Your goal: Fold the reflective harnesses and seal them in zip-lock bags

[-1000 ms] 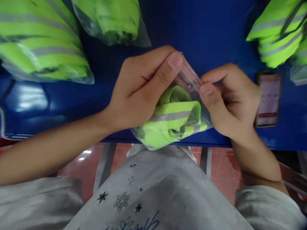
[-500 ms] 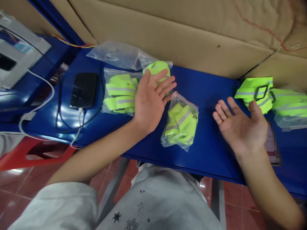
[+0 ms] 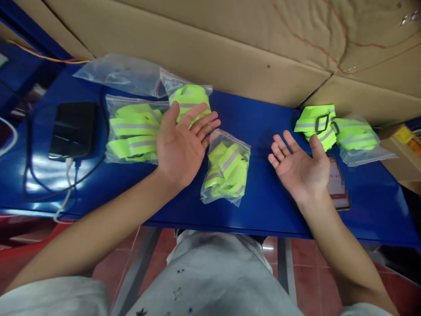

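Note:
My left hand [image 3: 182,147] is palm up with fingers spread, holding nothing, above the blue table. It partly covers a bag of neon yellow reflective straps [image 3: 134,131] and a second such bag [image 3: 189,98] behind it. Between my hands lies another clear zip bag of folded reflective straps [image 3: 226,169]. My right hand [image 3: 301,164], also palm up and empty, has its fingers apart. Just beyond it sit a loose bundle of reflective straps [image 3: 312,120] with a black buckle and a bagged bundle [image 3: 357,136]. A phone [image 3: 337,184] lies partly hidden behind my right hand.
On the left, a black box-shaped device [image 3: 74,129] has cables plugged into it. A flat clear plastic bag [image 3: 121,74] lies at the back of the blue table [image 3: 263,215]. Cardboard [image 3: 230,48] lines the rear, and a cardboard box [image 3: 401,151] stands far right.
The view has shifted to the right, so the table's right end and a box now show. Both hands stay palm up and empty; the bags keep their places on the table.

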{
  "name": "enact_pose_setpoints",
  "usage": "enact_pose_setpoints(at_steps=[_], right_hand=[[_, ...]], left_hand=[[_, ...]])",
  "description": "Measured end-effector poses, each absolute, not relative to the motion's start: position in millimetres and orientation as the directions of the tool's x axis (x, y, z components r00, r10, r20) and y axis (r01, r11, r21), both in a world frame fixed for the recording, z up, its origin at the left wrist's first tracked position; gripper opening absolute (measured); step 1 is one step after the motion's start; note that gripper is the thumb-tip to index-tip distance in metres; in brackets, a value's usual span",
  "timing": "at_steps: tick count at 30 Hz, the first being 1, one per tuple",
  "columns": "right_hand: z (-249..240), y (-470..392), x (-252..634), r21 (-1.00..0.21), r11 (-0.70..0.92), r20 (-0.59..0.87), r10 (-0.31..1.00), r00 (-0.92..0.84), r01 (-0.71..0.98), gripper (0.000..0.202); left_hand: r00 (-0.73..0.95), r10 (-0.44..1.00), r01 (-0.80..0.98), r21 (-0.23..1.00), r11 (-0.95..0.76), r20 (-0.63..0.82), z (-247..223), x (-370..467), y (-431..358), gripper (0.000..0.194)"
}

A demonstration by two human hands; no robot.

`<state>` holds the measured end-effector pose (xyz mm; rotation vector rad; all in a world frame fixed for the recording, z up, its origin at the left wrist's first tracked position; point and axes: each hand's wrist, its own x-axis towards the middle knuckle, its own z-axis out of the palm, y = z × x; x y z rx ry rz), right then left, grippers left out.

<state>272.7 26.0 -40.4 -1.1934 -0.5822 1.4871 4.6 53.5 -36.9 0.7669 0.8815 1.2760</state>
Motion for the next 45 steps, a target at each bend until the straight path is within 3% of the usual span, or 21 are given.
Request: enact_pose_setpoints(at_steps=[7, 12, 14, 16, 18, 19, 21, 24, 27, 32, 35, 40, 42, 45], right_hand=[[-38.9, 26.1, 272.8, -0.877, -0.288, -0.344, 0.935, 0.085, -0.384, 0.056], [-38.0, 26.3, 271.8, -0.855, -0.294, -0.359, 0.930, 0.078, -0.427, 0.053], [-37.4, 26.5, 270.2, -0.843, -0.302, -0.373, 0.925, 0.079, -0.444, 0.049], [-36.8, 26.3, 267.5, -0.844, -0.315, -0.380, 0.922, 0.072, -0.433, 0.043], [-36.2, 25.8, 264.2, -0.853, -0.324, -0.382, 0.922, 0.065, -0.408, 0.038], [-36.1, 25.5, 262.6, -0.857, -0.324, -0.379, 0.923, 0.067, -0.400, 0.036], [-35.9, 25.1, 260.4, -0.856, -0.317, -0.377, 0.923, 0.075, -0.408, 0.032], [-36.1, 25.0, 260.1, -0.832, -0.313, -0.389, 0.918, 0.079, -0.458, 0.026], [-37.0, 24.9, 260.9, -0.828, -0.314, -0.393, 0.916, 0.080, -0.465, 0.023], [-40.9, 23.5, 256.2, -0.825, -0.336, -0.400, 0.915, 0.051, -0.454, 0.026], [-43.1, 22.5, 252.8, -0.806, -0.358, -0.418, 0.908, 0.026, -0.472, 0.030], [-42.9, 23.1, 253.5, -0.811, -0.349, -0.399, 0.917, 0.008, -0.470, 0.034], [-40.6, 22.7, 255.0, -0.822, -0.343, -0.393, 0.920, 0.016, -0.454, 0.034], [-35.5, 21.6, 260.3, -0.889, -0.318, -0.345, 0.938, 0.026, -0.331, 0.034]], left_hand=[[0.188, 0.981, -0.201, 0.980, -0.003, 0.042, -50.0, -5.6, 55.8, 0.075], [0.156, 0.987, -0.163, 0.987, -0.020, 0.046, -49.0, -3.8, 55.4, 0.074], [0.075, 0.987, -0.035, 0.990, -0.139, 0.141, -43.8, -1.0, 48.8, 0.065], [0.140, 0.910, 0.227, 0.882, -0.414, 0.391, -36.8, 2.5, 36.3, 0.048], [0.459, 0.691, 0.421, 0.547, -0.723, 0.559, -31.3, 7.0, 19.4, 0.044], [0.612, 0.591, 0.451, 0.383, -0.807, 0.526, -29.9, 9.7, 10.1, 0.047], [0.729, 0.586, 0.544, 0.219, -0.810, 0.354, -29.9, 15.0, -7.9, 0.058], [0.695, 0.690, 0.682, 0.118, -0.722, 0.204, -31.6, 20.0, -26.1, 0.059], [0.709, 0.653, 0.666, 0.052, -0.744, 0.265, -27.1, 21.3, -24.3, 0.040], [0.672, 0.641, 0.654, 0.110, -0.749, 0.370, -17.8, 23.3, 31.5, 0.040], [0.617, 0.689, 0.690, 0.159, -0.706, 0.380, -24.2, 25.2, 75.1, 0.047], [0.421, 0.740, 0.737, 0.277, -0.616, 0.524, -38.6, 38.0, 84.4, 0.078], [0.503, 0.736, 0.746, 0.203, -0.635, 0.453, -43.2, 43.7, 64.0, 0.081], [0.687, 0.595, 0.629, 0.068, -0.775, 0.418, -53.5, 49.0, 35.7, 0.055]])
